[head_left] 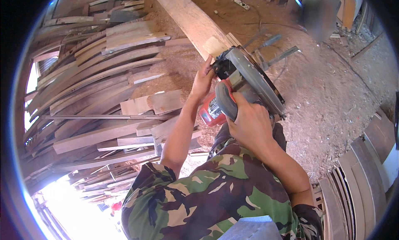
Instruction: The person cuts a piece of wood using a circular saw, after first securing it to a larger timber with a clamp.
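Observation:
A circular saw (254, 75) with a red motor housing and a grey metal blade guard is held in front of my body. Wrapped around its dark rear handle is my right hand (252, 122). My left hand (202, 80) grips the saw's black front part, thumb pointing up; some of its fingers are hidden behind the tool. Beyond the saw, a long pale board (183, 16) runs toward the far left. A small light wood block (215, 45) rests on the board's near end, against the saw. The blade's cutting edge cannot be made out.
Stacked planks (99, 84) fill the left side. Metal clamp bars (284, 55) stick out right of the saw. A white power strip (242, 4) and a dark cord (353, 65) lie on the sawdust-covered floor (320, 111). More boards (359, 186) stand at lower right.

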`<state>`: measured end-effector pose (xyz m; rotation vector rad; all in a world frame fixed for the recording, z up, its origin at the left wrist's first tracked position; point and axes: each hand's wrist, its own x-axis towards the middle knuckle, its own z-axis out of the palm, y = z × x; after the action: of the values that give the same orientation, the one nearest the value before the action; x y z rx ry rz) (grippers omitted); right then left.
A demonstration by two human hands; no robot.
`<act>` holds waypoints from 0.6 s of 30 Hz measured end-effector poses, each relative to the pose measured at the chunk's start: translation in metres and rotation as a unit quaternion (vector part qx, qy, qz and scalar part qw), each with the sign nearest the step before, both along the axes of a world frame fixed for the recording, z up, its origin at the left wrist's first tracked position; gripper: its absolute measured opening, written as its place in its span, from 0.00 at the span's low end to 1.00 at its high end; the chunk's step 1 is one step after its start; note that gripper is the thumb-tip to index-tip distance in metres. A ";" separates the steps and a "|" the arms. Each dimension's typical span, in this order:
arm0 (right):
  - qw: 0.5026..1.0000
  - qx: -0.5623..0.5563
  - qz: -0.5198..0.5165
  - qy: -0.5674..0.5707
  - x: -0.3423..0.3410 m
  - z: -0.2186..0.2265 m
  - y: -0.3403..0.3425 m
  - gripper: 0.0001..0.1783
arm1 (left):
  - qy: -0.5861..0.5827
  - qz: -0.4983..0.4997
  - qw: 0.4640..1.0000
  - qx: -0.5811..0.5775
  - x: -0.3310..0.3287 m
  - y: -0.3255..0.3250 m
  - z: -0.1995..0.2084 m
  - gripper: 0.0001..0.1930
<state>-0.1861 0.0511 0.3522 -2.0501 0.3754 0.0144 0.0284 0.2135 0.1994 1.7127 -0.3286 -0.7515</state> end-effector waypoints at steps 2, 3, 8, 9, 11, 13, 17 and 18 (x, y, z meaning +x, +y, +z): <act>1.000 0.000 -0.004 0.006 0.004 -0.005 -0.003 0.25 | 0.016 0.012 1.000 -0.001 0.003 -0.007 -0.004 0.37; 1.000 -0.004 -0.003 0.009 0.007 -0.007 -0.004 0.25 | 0.005 -0.002 1.000 0.010 0.009 -0.006 -0.010 0.37; 0.999 0.007 -0.029 0.020 0.030 -0.016 -0.006 0.23 | -0.033 -0.040 0.997 0.051 0.031 -0.009 -0.016 0.37; 0.999 0.011 -0.031 0.021 0.032 -0.018 -0.003 0.23 | -0.037 -0.051 0.996 0.067 0.034 -0.002 -0.022 0.37; 0.999 0.016 -0.037 0.016 0.038 -0.020 0.003 0.23 | -0.035 -0.047 0.997 0.043 0.044 0.002 -0.038 0.37; 0.998 0.017 -0.059 0.010 0.045 -0.021 0.007 0.23 | -0.042 -0.076 0.993 0.080 0.053 -0.007 -0.026 0.37; 0.997 0.038 -0.071 0.019 0.056 -0.018 0.009 0.23 | -0.009 -0.075 0.991 0.107 0.060 -0.012 -0.005 0.37; 0.996 0.047 -0.075 0.016 0.058 -0.018 0.007 0.23 | 0.002 -0.065 0.993 0.095 0.062 -0.014 -0.005 0.37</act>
<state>-0.1278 0.0582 0.3338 -1.9262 0.5397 -0.0258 0.0907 0.2000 0.1940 1.8824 -0.3787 -0.9057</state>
